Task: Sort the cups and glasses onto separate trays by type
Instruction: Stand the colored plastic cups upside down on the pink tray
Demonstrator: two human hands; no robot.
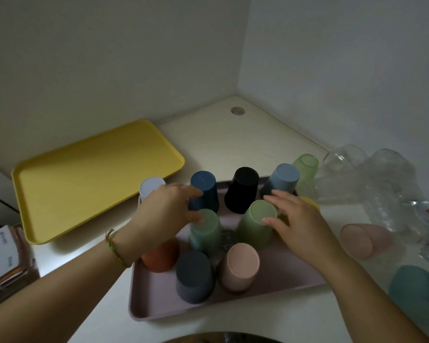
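A pink tray (285, 273) in front of me holds several upturned plastic cups, among them a dark blue cup (203, 181), a black cup (243, 191), a teal-green cup (206, 236), a green cup (255, 226) and a pink cup (240, 266). My left hand (166, 206) hovers over the tray's left side, thumb on the teal-green cup's base and forefinger against the dark blue cup. My right hand (300, 221) is spread above a yellow cup (308, 201), its thumb touching the green cup's rim. The yellow tray (89, 179) at the left holds nothing.
Clear glasses (382, 174) crowd the counter at the right by the wall. A pink cup (357, 241) and a teal cup (416, 290) lie on their sides there. A pale wooden board (233, 139) fills the corner. A stack of papers (5, 261) sits at far left.
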